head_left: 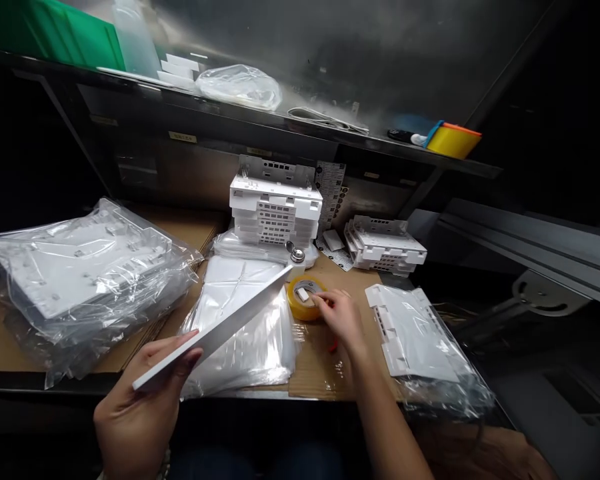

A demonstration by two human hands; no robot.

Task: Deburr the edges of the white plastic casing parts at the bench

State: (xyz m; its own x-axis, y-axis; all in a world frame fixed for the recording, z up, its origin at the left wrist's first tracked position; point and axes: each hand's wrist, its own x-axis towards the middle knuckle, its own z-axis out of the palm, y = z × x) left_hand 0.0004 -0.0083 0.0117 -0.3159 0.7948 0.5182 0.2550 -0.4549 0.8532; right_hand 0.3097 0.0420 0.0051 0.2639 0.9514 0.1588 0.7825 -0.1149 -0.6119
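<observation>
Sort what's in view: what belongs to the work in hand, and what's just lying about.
Likely in the work:
White panel, held in the left hand
Small white piece, at the right hand
Tape roll
Clear bags
Stacked white parts

Seemingly just lying about, on the shelf:
Green bin
Crumpled plastic bag
Yellow item with an orange edge

Dim, near-black margins, white glare on the plastic bags [263, 347], wide-angle stretch and blur toward the edges

Grn bin [75, 40], clr bag [240, 87] on shelf [250, 116]; yel obj [451, 141], R
</observation>
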